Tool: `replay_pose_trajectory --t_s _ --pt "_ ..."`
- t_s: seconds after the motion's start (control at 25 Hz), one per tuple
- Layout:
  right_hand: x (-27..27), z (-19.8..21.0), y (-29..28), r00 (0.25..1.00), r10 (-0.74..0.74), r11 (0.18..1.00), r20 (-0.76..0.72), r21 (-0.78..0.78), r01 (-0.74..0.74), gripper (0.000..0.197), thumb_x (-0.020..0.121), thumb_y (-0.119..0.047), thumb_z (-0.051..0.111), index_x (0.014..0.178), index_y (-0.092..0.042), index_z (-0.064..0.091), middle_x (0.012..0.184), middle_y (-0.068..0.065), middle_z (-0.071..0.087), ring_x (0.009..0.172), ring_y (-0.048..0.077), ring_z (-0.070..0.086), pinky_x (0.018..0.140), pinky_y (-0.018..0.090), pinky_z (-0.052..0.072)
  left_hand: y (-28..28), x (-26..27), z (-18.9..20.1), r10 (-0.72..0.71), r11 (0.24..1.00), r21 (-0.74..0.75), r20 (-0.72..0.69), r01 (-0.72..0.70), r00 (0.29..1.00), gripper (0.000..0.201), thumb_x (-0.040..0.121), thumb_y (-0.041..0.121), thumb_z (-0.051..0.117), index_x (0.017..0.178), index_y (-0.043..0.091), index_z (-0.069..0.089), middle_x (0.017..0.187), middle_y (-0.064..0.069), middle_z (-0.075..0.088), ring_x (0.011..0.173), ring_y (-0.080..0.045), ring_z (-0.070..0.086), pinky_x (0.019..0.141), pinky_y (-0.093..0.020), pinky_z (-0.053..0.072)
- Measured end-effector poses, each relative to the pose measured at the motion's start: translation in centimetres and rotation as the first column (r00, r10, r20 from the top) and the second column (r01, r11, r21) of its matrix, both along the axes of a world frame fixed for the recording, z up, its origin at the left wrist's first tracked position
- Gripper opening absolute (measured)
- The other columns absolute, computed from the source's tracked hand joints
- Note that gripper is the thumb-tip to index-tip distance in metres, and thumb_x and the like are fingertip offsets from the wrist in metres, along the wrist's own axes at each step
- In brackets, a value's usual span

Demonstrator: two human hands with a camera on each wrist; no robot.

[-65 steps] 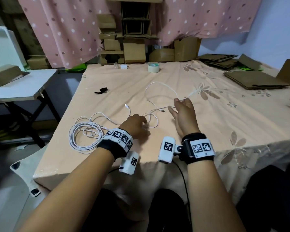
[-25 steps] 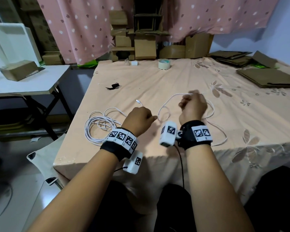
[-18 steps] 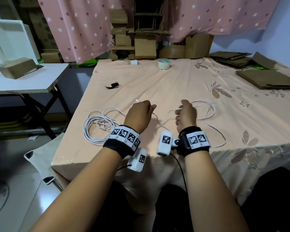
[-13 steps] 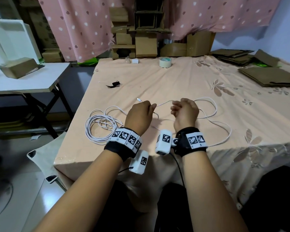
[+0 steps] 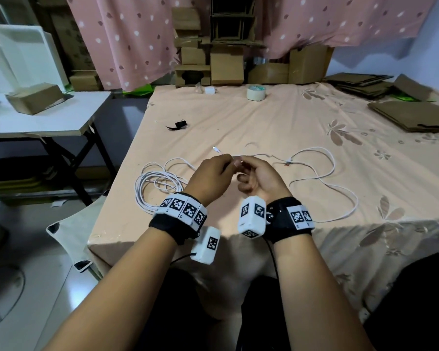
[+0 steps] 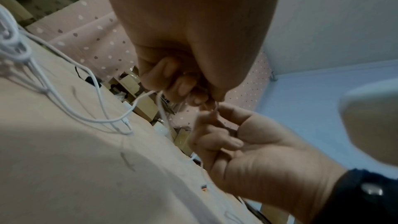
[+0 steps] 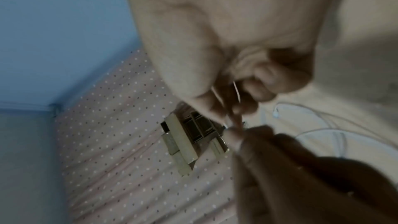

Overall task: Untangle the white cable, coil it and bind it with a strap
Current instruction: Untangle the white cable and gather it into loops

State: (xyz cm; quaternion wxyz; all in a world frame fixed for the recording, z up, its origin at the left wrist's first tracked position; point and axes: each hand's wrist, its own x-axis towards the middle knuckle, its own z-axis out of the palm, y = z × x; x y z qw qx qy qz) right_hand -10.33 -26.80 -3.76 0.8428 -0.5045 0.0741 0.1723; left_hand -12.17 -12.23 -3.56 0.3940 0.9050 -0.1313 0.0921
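The white cable (image 5: 314, 148) lies on the peach cloth, with a loose coil (image 5: 157, 177) at the left and wide loops to the right. My left hand (image 5: 227, 164) and right hand (image 5: 241, 165) are raised close together above the table's front, each pinching a short stretch of cable between them. In the left wrist view, the left hand (image 6: 183, 91) curls round thin cable strands (image 6: 160, 106) and the right hand (image 6: 206, 117) pinches just below. The right wrist view is blurred; its fingers (image 7: 247, 91) hold thin strands. A black strap (image 5: 178, 124) lies far left on the cloth.
A tape roll (image 5: 256, 92) and a small white charger (image 5: 209, 90) sit at the far edge. Flat cardboard stacks (image 5: 411, 115) lie at the right, boxes (image 5: 226, 64) behind. A white side table (image 5: 48, 120) stands left of the cloth-covered table (image 5: 238, 117).
My right hand has pulled in from the right until it meets the left hand, and both now pinch the cable fingertip to fingertip. The loops on the right have spread wider.
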Motion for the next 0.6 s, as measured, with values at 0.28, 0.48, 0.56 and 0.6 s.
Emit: replay_pose_trajectory --t_s 0.28,0.48,0.56,0.6 --pt "2.7 1.5 -2.9 0.813 -0.57 0.643 -0.122 0.549 0.533 0.022 0.101 -0.002 0.049 0.08 -0.009 0.053 0.047 -0.004 0.043 0.033 0.006 0.037 0.033 0.016 0.031 2.7 -0.4 0.4 0.134 0.934 0.325 0.069 -0.149 0.989 0.046 0.095 0.046 0.056 0.061 0.018 0.041 0.061 0.003 0.05 0.07 -0.028 0.052 0.054 -0.032 0.029" --pt "2.7 0.2 -4.7 0.844 -0.461 0.652 -0.272 0.541 0.531 0.039 0.103 -0.038 0.049 0.075 -0.01 0.047 0.065 0.003 0.045 0.038 0.014 0.042 0.036 0.016 0.034 3.6 0.0 0.1 0.107 0.957 0.26 0.092 -0.127 0.99 0.044 0.1 0.044 0.052 0.064 0.019 0.049 0.06 0.001 0.051 0.071 -0.031 0.054 0.056 -0.036 0.034" --pt "1.3 -0.5 -1.0 0.97 -0.188 0.926 -0.156 0.302 0.228 0.045 0.098 -0.048 0.052 0.075 -0.008 0.056 0.056 0.0 0.042 0.035 0.011 0.03 0.036 0.014 0.023 2.5 -0.2 0.0 0.083 0.962 0.253 0.102 -0.107 0.991 0.04 0.101 0.042 0.052 0.067 0.021 0.052 0.058 0.003 0.05 0.07 -0.028 0.054 0.056 -0.034 0.03" --pt "0.9 -0.6 0.5 0.992 -0.076 0.978 -0.096 0.186 0.093 0.039 0.099 -0.041 0.054 0.078 -0.009 0.058 0.05 -0.003 0.04 0.033 0.008 0.026 0.035 0.015 0.02 1.9 -0.3 -0.2 0.068 0.962 0.257 0.111 -0.095 0.991 0.036 0.1 0.041 0.052 0.071 0.023 0.057 0.059 0.004 0.051 0.071 -0.027 0.055 0.056 -0.033 0.03"
